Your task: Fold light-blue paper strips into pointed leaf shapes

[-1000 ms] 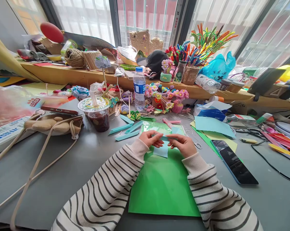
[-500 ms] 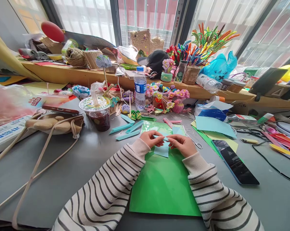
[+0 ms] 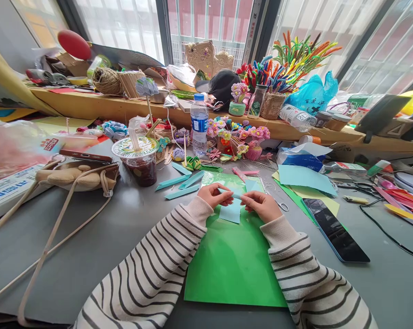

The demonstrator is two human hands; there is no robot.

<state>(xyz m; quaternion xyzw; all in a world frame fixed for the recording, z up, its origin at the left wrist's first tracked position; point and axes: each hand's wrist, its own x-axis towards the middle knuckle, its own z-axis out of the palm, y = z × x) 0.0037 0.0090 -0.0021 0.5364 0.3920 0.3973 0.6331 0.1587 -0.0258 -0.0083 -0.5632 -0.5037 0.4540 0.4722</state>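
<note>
Between my two hands is a small strip of light blue paper (image 3: 234, 193), held just above the green sheet (image 3: 239, 269). My left hand (image 3: 215, 196) pinches its left end between thumb and fingers. At the other end, my right hand (image 3: 261, 205) is closed on the same strip. Beneath the fingers a light blue paper square (image 3: 230, 212) lies on the green sheet. Another blue piece (image 3: 252, 185) rests just beyond my right hand. Several folded blue paper strips (image 3: 182, 192) lie on the table to the left of my left hand.
A lidded drink cup (image 3: 138, 162) and a water bottle (image 3: 199, 125) stand beyond my hands. A phone (image 3: 335, 230) lies on the right, near scissors (image 3: 359, 187) and stacked coloured paper (image 3: 305, 179). A beige bag (image 3: 78, 176) with long straps sits on the left. Crafted flowers (image 3: 239, 135) crowd the back.
The blue strip has been turned between my fingers, from edge-on to showing more of its flat face. Both hands stay in nearly the same place.
</note>
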